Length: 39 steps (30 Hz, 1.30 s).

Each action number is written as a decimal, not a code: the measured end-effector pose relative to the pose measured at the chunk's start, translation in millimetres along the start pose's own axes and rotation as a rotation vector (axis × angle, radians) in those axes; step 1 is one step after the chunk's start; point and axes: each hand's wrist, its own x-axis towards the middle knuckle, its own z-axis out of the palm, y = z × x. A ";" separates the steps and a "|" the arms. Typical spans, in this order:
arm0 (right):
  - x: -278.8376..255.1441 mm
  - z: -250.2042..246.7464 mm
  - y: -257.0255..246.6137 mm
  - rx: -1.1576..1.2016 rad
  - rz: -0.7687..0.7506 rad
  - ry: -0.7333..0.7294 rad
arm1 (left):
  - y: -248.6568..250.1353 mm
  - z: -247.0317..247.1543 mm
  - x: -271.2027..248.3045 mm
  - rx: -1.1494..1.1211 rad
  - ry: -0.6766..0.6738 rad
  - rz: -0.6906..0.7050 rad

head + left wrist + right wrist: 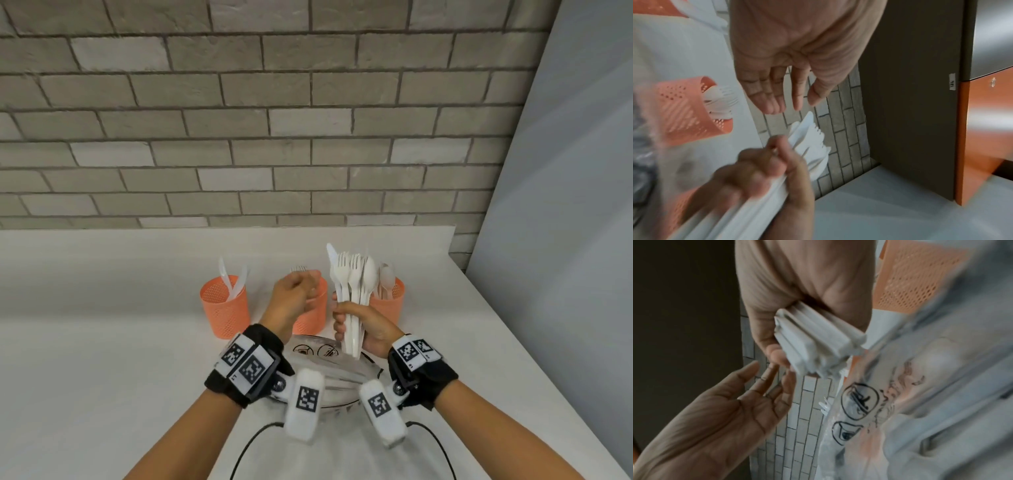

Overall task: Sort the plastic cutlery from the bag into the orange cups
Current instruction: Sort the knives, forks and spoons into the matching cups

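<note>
Right hand: the right hand [364, 325] is clenched round the handles of a bundle of white cutlery [352, 291], held above the bag [329, 373].
Cutlery bundle: long axis roughly upright, heads up, handle ends down toward the bag; forks, a spoon and a knife tip show at the top.
Left hand: the left hand [291, 301] holds nothing, fingers loose and spread, just left of the bundle.
Middle cup: the middle cup [313, 317] stands behind the bag, partly hidden by the left hand.
Left cup: the left cup [224, 306] holds knives, tips up.
Right cup: the right cup [388, 301] holds spoons, bowls up.
Worktop: the white worktop [102, 325] carries all three cups and the bag.
</note>
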 end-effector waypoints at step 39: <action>-18.2 -2.4 34.9 -0.444 -0.164 0.291 | 2.3 26.7 11.4 0.470 0.066 0.226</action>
